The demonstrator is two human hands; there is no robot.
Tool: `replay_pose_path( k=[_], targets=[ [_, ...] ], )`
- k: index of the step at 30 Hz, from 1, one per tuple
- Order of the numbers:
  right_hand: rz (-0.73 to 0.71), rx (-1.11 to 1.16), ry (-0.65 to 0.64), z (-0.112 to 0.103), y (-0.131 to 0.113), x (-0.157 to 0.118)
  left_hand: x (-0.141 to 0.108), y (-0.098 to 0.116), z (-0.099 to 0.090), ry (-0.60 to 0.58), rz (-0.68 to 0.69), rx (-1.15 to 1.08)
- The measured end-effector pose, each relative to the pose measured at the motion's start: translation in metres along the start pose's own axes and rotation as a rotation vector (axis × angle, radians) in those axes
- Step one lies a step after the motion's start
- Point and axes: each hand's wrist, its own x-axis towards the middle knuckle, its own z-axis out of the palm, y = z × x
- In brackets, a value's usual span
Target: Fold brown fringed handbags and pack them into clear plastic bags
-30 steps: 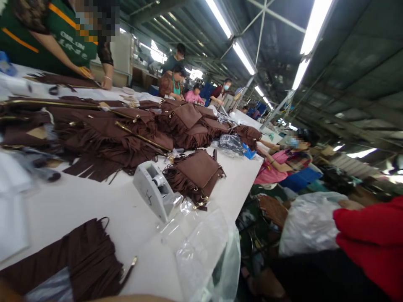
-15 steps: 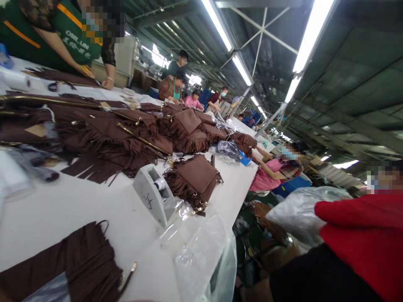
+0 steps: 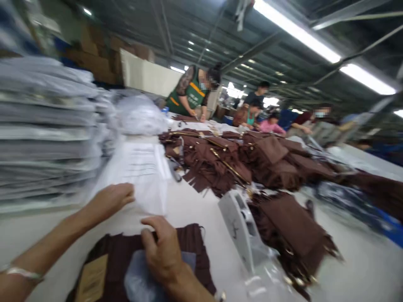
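Observation:
My left hand [image 3: 115, 200] is over the table at the near edge of a pile of white printed plastic bags [image 3: 143, 176]. Its fingers are closed together, and blur hides what they may hold. Above a dark brown fringed handbag [image 3: 110, 247], my right hand [image 3: 165, 251] is open, thumb and forefinger curved apart. The handbag lies flat in front of me with a tan paper tag [image 3: 92, 277] on its left part. A bluish plastic piece [image 3: 138, 274] lies on the handbag, partly covered by my right hand.
A grey tape dispenser [image 3: 236, 228] stands right of the handbag, beside another fringed handbag [image 3: 292, 226]. More brown bags [image 3: 270, 155] are heaped behind. Tall stacks of plastic-wrapped goods [image 3: 44, 134] stand left. A co-worker in a green apron [image 3: 192, 94] bends over the table's far side.
My view has swung left, bringing the wrapped stacks and white bags into sight. Both my hands have come into view around the near handbag.

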Motion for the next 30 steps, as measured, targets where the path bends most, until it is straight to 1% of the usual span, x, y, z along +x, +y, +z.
replay_pose_path(
  k=[1, 2, 3, 6, 9, 11, 12, 13, 14, 15, 16, 17, 18, 19, 22, 23, 24, 25, 27, 28, 30],
  targets=[
    [-0.015, 0.041, -0.014, 0.004, 0.004, 0.001, -0.011, -0.014, -0.006, -0.011, -0.025, 0.053],
    [0.008, 0.073, -0.038, 0.006, 0.009, 0.002, -0.018, -0.023, -0.009, -0.029, -0.029, 0.1],
    [0.049, 0.115, -0.038, 0.005, 0.014, 0.003, -0.021, -0.027, -0.008, -0.042, -0.019, 0.128],
    [0.262, 0.337, -0.038, -0.002, 0.024, 0.006, -0.016, -0.025, 0.005, -0.075, 0.016, 0.181],
    [0.487, 0.731, 0.036, -0.01, 0.028, 0.009, -0.011, -0.018, 0.011, -0.073, 0.051, 0.205],
    [0.574, 1.009, 0.096, -0.014, 0.031, 0.012, -0.012, -0.017, 0.009, -0.045, 0.054, 0.221],
    [0.601, 1.114, 0.12, -0.017, 0.032, 0.014, -0.013, -0.017, 0.008, -0.025, 0.047, 0.23],
    [0.617, 1.177, 0.139, -0.02, 0.033, 0.015, -0.014, -0.016, 0.007, -0.003, 0.033, 0.24],
    [0.623, 1.194, 0.154, -0.023, 0.033, 0.016, -0.015, -0.016, 0.006, 0.022, 0.016, 0.25],
    [0.622, 1.163, 0.162, -0.026, 0.033, 0.017, -0.017, -0.015, 0.007, 0.047, -0.003, 0.26],
    [0.609, 1.083, 0.155, -0.028, 0.031, 0.019, -0.018, -0.013, 0.007, 0.071, -0.02, 0.268],
    [0.575, 0.954, 0.129, -0.029, 0.028, 0.022, -0.018, -0.012, 0.009, 0.093, -0.033, 0.273],
    [0.511, 0.786, 0.091, -0.029, 0.025, 0.027, -0.019, -0.01, 0.01, 0.114, -0.04, 0.278],
    [0.417, 0.594, 0.049, -0.027, 0.021, 0.032, -0.02, -0.008, 0.012, 0.132, -0.041, 0.28],
    [0.046, 0.047, -0.061, -0.014, 0.012, 0.057, -0.021, -0.004, 0.014, 0.174, -0.027, 0.283],
    [-0.055, -0.104, -0.09, -0.008, 0.01, 0.068, -0.021, -0.003, 0.015, 0.185, -0.019, 0.285],
    [-0.122, -0.257, -0.125, -0.002, 0.01, 0.078, -0.021, -0.002, 0.015, 0.194, -0.011, 0.288],
    [-0.157, -0.408, -0.165, 0.004, 0.01, 0.088, -0.021, -0.001, 0.014, 0.201, -0.002, 0.29],
    [-0.162, -0.662, -0.235, 0.011, 0.013, 0.106, -0.02, -0.001, 0.014, 0.211, 0.013, 0.293],
    [-0.153, -0.746, -0.26, 0.013, 0.015, 0.113, -0.02, -0.002, 0.015, 0.214, 0.018, 0.294],
    [-0.153, -0.824, -0.298, 0.013, 0.018, 0.123, -0.02, -0.003, 0.016, 0.22, 0.019, 0.29]
  ],
)
